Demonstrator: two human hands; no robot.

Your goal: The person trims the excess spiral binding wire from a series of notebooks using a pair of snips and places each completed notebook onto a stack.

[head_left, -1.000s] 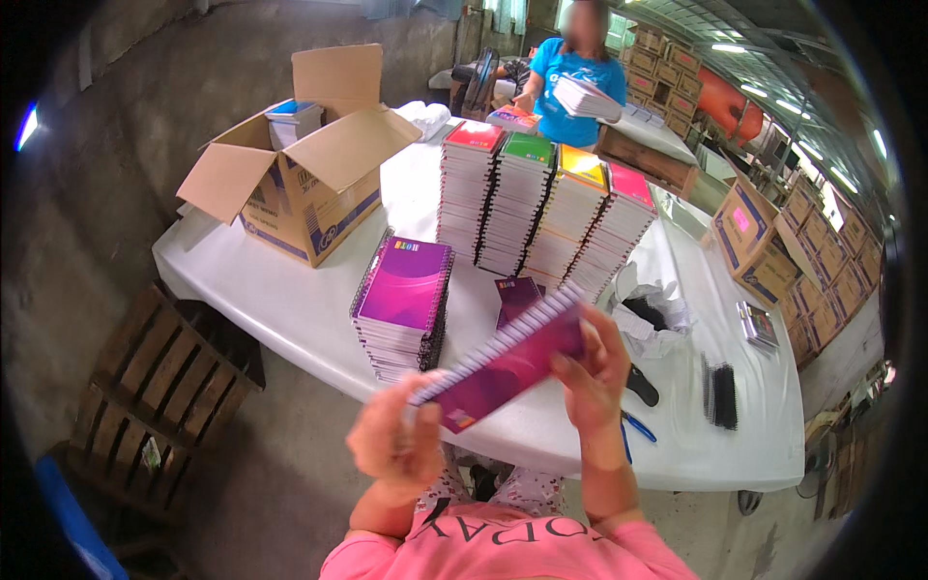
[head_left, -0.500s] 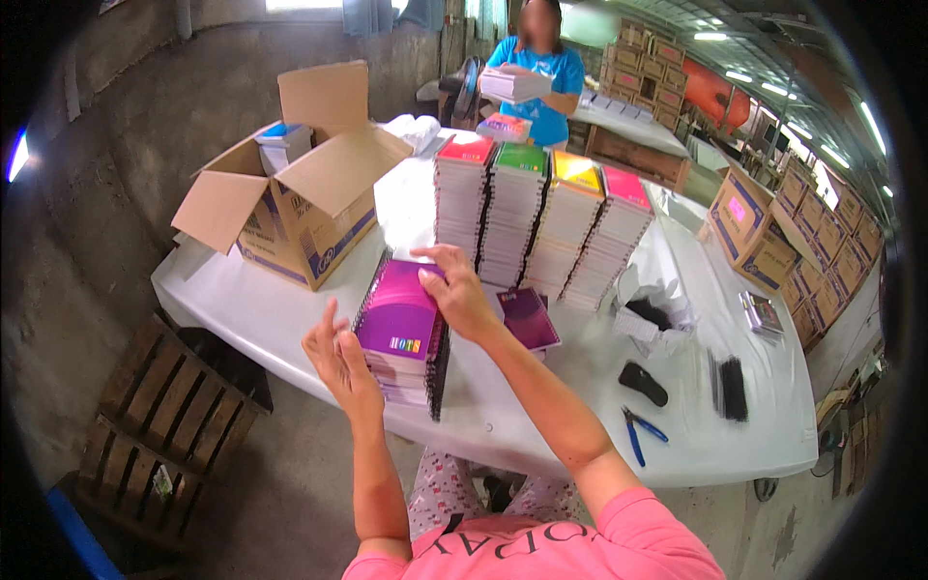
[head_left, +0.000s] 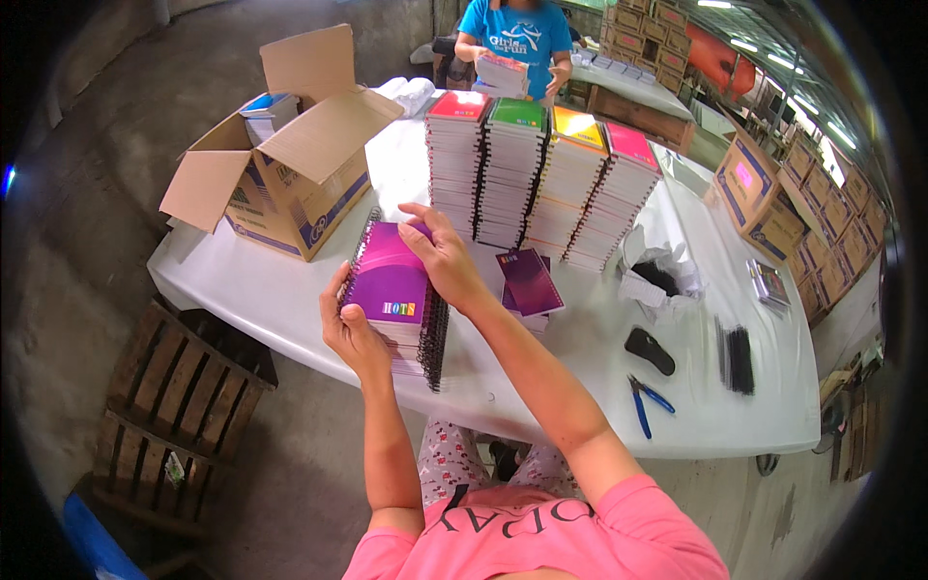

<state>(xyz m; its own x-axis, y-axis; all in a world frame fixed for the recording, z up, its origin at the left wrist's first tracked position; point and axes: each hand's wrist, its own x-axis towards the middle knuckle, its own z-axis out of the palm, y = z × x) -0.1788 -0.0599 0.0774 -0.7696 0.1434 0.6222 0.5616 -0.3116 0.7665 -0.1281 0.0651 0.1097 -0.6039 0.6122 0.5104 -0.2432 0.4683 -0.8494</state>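
Note:
A stack of spiral notebooks with purple covers (head_left: pixel 387 266) stands at the table's near edge, black coil bindings showing along both its sides. Wrapped against its near left corner is my left hand (head_left: pixel 356 333), thumb by the front edge and fingers along the left side. Over the far right corner lies my right hand (head_left: pixel 443 259), its thumb on the top cover and its fingers past the far edge. Between them the two hands clasp the stack. To the right, a few loose purple notebooks (head_left: pixel 530 282) lie crosswise on one another.
Tall notebook stacks (head_left: pixel 503 174) in red, green, yellow and pink stand behind. An open carton (head_left: pixel 300 203) sits at left. Blue-handled pliers (head_left: pixel 648 404), a black object (head_left: pixel 650 351) and black coils (head_left: pixel 737 360) lie at right. Across the table, a person in blue (head_left: pixel 517 43) handles notebooks.
My left hand has closed in from beside the stack onto its left corner. My right hand stays at the far right corner. The person opposite has lowered a pile of notebooks.

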